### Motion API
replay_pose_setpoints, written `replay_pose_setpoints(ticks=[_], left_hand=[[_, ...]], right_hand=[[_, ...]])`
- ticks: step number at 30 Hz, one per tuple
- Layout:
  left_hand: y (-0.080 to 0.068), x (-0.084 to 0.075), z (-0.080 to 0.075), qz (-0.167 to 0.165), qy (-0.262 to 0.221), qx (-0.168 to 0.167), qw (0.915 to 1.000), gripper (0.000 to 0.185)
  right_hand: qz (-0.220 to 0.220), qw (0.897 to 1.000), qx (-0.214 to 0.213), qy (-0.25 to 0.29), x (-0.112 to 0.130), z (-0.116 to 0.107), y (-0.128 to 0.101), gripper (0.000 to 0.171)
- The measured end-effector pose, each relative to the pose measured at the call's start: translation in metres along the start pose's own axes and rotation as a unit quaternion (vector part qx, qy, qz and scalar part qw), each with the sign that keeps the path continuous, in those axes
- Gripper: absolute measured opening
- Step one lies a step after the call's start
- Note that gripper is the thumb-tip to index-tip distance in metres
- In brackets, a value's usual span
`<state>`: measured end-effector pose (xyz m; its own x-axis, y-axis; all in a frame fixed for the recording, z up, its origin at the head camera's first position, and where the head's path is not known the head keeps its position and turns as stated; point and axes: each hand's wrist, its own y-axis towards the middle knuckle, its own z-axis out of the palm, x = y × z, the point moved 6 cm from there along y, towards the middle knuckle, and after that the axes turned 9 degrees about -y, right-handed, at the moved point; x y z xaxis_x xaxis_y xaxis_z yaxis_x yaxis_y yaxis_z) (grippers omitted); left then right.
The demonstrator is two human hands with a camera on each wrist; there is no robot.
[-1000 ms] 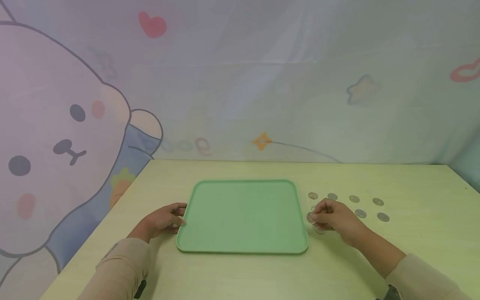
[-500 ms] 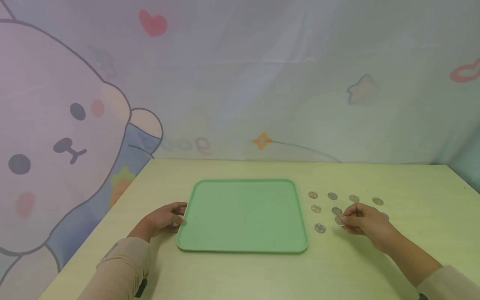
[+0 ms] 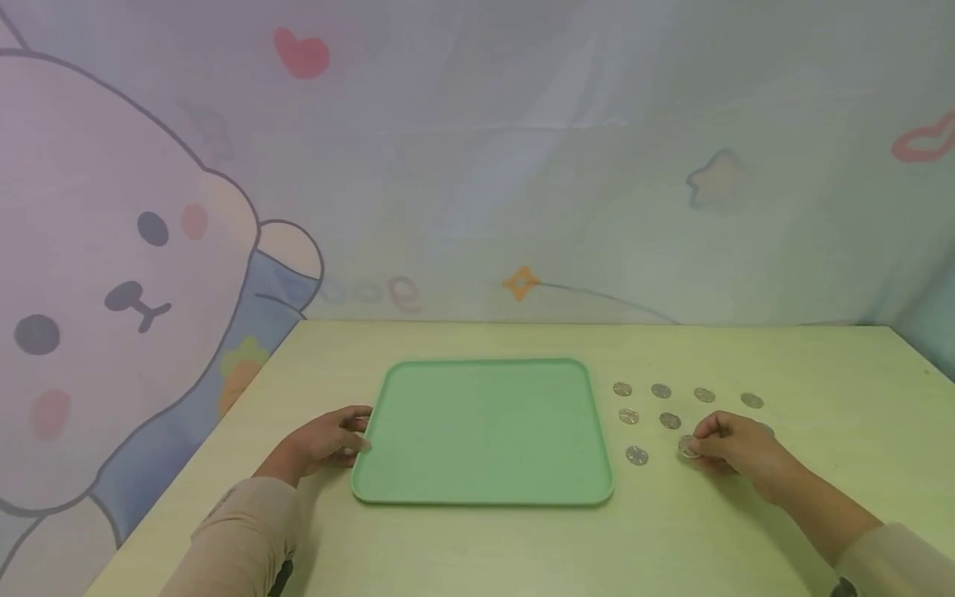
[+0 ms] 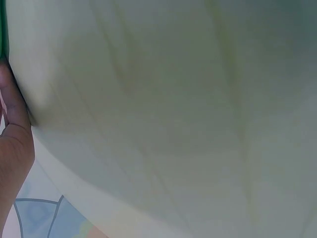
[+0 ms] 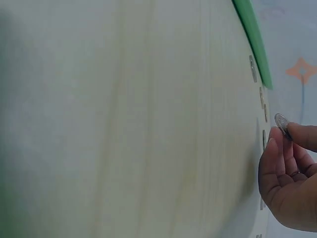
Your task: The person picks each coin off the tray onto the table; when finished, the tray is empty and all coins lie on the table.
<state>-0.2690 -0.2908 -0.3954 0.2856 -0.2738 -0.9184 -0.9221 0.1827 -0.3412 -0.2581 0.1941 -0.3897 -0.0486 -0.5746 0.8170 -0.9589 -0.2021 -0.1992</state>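
A light green rectangular tray (image 3: 485, 431) lies on the table. My left hand (image 3: 326, 439) holds its left edge, the thumb at the rim and the other fingers partly hidden beside it. To the tray's right, my right hand (image 3: 734, 448) pinches a silver coin (image 3: 688, 447) between thumb and fingers. In the right wrist view this coin (image 5: 282, 124) is tilted up at the fingertips. Near it lie a coin (image 3: 670, 420) just behind and another coin (image 3: 637, 455) to the left. One coin (image 3: 766, 429) is mostly hidden behind the right hand.
A back row of several coins, from one coin (image 3: 622, 389) by the tray to another coin (image 3: 752, 400) farther right, lies flat on the pale wooden table (image 3: 492, 547). One more coin (image 3: 629, 416) sits near the tray's right rim. A printed cloth (image 3: 477, 166) hangs behind the table.
My right hand has moved right, away from the tray's edge, then slightly nearer the front, with the coin still pinched. Coins it covered earlier now show. The left hand stays at the tray.
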Motion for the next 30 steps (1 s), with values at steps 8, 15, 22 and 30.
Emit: replay_pose_setpoints(ticks=[8,15,22,30], left_hand=[[0.002,0.002,-0.001,0.003,0.002,0.003,1.0000,0.059],[0.004,0.003,-0.002,-0.002,0.003,-0.001,1.0000,0.061],[0.004,0.003,-0.002,-0.004,0.000,-0.001,1.0000,0.060],[0.001,0.001,-0.001,-0.004,-0.002,0.003,1.0000,0.060]], right_hand=[[-0.023,0.996,-0.004,-0.083,0.000,0.004,0.008,0.020],[-0.013,0.993,-0.021,-0.119,0.000,0.005,0.013,0.013],[-0.011,0.986,-0.045,-0.162,0.001,0.004,0.014,0.014],[-0.013,0.980,-0.054,-0.190,0.004,0.004,0.012,0.017]])
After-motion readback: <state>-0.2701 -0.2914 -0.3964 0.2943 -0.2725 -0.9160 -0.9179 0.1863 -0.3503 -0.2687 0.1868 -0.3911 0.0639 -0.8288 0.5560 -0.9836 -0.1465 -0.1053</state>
